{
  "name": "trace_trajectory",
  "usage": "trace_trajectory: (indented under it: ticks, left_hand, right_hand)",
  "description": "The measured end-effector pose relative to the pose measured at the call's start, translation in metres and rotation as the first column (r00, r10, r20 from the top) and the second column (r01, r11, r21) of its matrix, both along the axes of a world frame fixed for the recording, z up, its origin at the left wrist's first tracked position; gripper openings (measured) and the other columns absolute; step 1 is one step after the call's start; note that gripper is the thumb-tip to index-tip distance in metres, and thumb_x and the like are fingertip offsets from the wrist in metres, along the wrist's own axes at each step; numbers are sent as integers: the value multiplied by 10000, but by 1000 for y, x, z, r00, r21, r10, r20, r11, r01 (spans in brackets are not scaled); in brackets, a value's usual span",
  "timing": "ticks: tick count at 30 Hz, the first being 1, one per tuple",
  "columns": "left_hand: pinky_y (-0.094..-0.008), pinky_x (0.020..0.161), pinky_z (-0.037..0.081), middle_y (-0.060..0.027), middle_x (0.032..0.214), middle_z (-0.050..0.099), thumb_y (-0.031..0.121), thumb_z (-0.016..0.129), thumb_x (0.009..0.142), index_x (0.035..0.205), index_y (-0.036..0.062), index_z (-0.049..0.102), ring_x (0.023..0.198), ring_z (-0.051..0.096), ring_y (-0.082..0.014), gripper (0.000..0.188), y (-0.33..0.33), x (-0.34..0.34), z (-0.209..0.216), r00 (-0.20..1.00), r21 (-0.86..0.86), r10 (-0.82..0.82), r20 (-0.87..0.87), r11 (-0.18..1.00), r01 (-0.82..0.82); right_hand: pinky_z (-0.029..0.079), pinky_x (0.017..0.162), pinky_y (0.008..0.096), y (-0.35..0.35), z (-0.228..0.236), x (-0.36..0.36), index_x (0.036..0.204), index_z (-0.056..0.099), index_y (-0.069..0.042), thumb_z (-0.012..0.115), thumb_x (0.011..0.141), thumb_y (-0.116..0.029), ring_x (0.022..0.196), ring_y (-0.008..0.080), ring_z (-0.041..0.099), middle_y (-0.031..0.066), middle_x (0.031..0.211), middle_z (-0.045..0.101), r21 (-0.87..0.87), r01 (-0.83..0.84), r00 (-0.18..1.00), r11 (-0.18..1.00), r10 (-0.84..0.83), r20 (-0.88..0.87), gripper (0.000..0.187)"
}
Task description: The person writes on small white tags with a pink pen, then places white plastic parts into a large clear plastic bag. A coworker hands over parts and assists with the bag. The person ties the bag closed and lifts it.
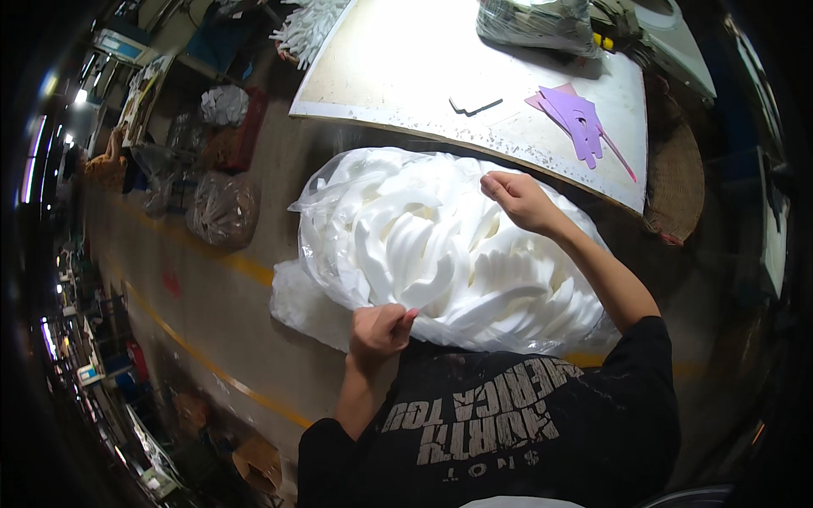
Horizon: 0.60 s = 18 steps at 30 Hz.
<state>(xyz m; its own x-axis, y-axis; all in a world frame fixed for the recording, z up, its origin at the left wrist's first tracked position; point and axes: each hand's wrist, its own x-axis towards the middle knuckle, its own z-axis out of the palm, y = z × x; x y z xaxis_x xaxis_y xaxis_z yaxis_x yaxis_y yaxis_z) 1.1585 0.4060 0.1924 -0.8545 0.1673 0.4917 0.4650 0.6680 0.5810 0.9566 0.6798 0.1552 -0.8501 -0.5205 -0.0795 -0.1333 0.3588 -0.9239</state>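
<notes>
A large clear plastic bag (326, 182) sits in front of me, against the near side of the table. Many white curved foam pieces (415, 254) fill it, showing through its wide top. My left hand (381, 333) is closed in a fist on the bag's near edge, thumb pressed to the fingers. Over the far right part of the bag, my right hand (518, 199) is pinched closed, apparently on thin clear film of the same bag. The fingertips of both hands partly hide what they grip.
On the white table (381, 76) lie a black hex key (476, 107), purple cut sheets (576, 123) and a filled plastic bag (538, 25). Another white bag (305, 305) is at the left, partly under the big one. Filled bags (222, 207) stand on the floor farther left.
</notes>
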Motion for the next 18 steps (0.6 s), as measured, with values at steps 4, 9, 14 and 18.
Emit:
trace_trajectory:
  ticks: [4,9,14,18]
  left_hand:
    - [-375,471,433,-53,569,533,134,744,922,812,83,588,473,559,-266,197,-65,27,18,987,-68,64,-149,995,-75]
    - [-334,525,443,-56,709,602,104,662,956,866,65,590,559,550,-221,121,-147,58,50,898,-29,323,-298,937,-347]
    - [-264,466,401,-42,693,577,111,574,1015,850,29,512,510,498,-140,195,-175,38,97,752,236,413,-513,911,-339]
    - [-255,434,407,-19,596,462,151,555,1046,879,19,422,485,453,-111,251,-165,31,149,636,359,370,-677,921,-153]
  right_hand:
    - [445,664,327,-46,33,31,931,596,32,501,1090,-311,675,152,458,78,708,551,-47,118,992,992,-120,-34,389]
    - [444,667,307,-113,102,53,941,595,43,483,1102,-332,686,130,444,64,711,523,-7,49,981,999,-49,-189,423]
    - [478,645,358,-159,187,84,923,630,26,528,1082,-299,630,167,500,103,699,583,-1,24,897,1000,-22,-442,376]
    - [439,654,307,-167,247,99,815,559,5,492,1091,-292,655,126,468,54,707,537,-182,98,844,978,-179,-506,411]
